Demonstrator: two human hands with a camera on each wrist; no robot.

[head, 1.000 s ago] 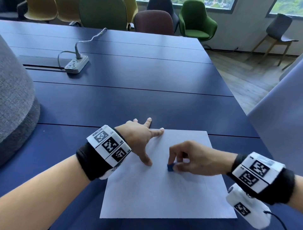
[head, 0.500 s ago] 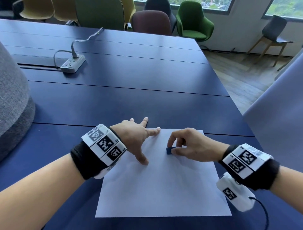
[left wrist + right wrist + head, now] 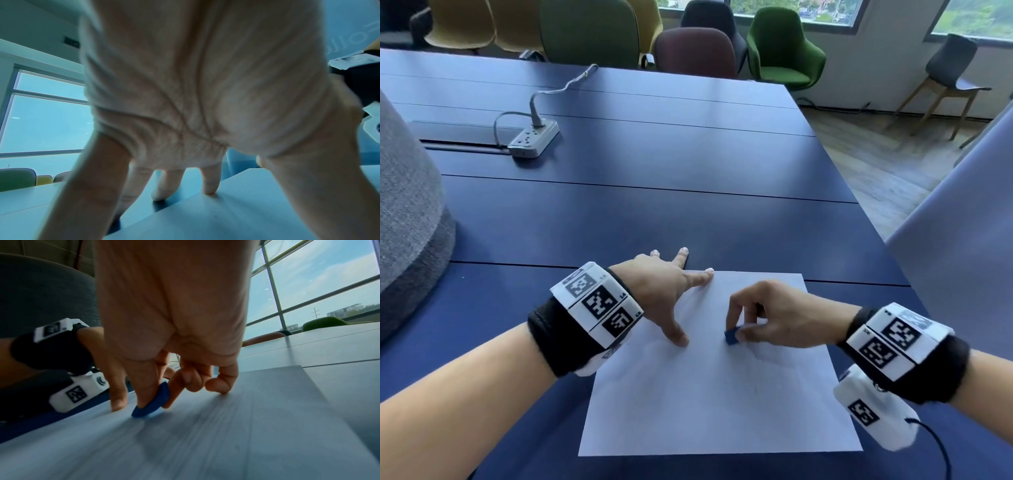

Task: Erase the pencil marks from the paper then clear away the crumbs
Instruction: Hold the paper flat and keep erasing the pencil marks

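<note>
A white sheet of paper (image 3: 709, 394) lies on the dark blue table (image 3: 654, 192) in front of me. My right hand (image 3: 767, 318) pinches a small blue eraser (image 3: 731, 336) between thumb and forefinger, its edge down on the paper's upper middle. The right wrist view shows the eraser (image 3: 153, 400) tilted and touching the blurred paper (image 3: 205, 443). My left hand (image 3: 667, 291) is spread flat, thumb and forefinger pressing the paper's upper left, the other fingers on the table. In the left wrist view the straight fingers (image 3: 209, 181) stand on the paper's edge. Faint pencil marks are barely visible.
A grey power strip (image 3: 534, 137) with its cable lies far left on the table. A grey upholstered chair back (image 3: 407, 212) stands at the left edge. Several chairs (image 3: 695, 51) line the far side. The table's right edge (image 3: 859, 212) drops to wooden floor.
My right hand moved the eraser up the paper and has come back down toward me a little, rubbing. The left hand has kept pressing the same corner.
</note>
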